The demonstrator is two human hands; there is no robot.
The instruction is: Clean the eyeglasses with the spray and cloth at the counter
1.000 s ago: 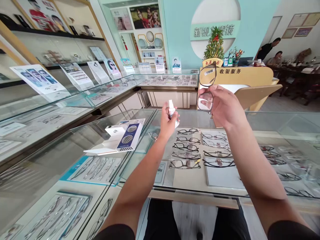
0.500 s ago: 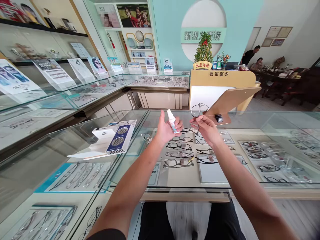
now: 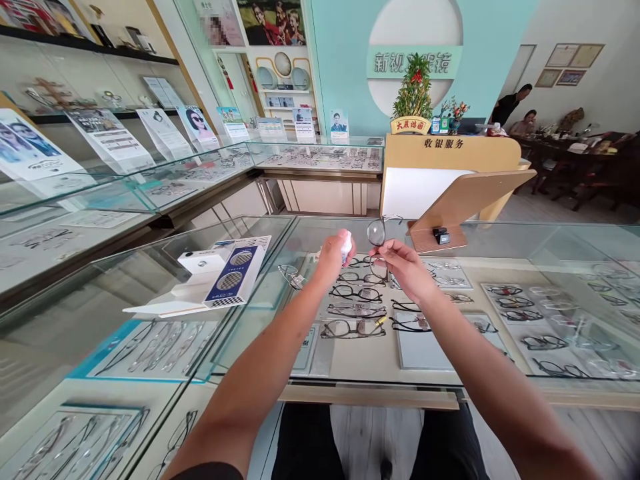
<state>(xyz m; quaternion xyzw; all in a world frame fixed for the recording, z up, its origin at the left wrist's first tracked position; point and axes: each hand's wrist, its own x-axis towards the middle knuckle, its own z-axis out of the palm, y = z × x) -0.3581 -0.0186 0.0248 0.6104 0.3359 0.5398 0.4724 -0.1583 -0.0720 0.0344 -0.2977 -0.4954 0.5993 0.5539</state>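
In my left hand (image 3: 332,256) is a small white spray bottle (image 3: 346,244), its top under my thumb and pointed toward the right. My right hand (image 3: 403,265) pinches a pair of eyeglasses (image 3: 377,232) by the frame, held on end so that one lens stands above the fingers. The bottle and the glasses are a short gap apart, both above the glass display counter (image 3: 320,233). Under the glass, below my hands, lie rows of eyeglasses (image 3: 356,293).
An open white and blue box (image 3: 235,277) lies on the counter to the left. A tilted wooden-backed mirror or board (image 3: 470,197) stands at the right, a small black object (image 3: 441,235) on its base. Beyond is a cashier desk (image 3: 453,157); two people are at the far right.
My left hand has turned the bottle from upright toward the glasses, and the thumb has come over its top. The glasses have moved left and slightly down, closer to the bottle.
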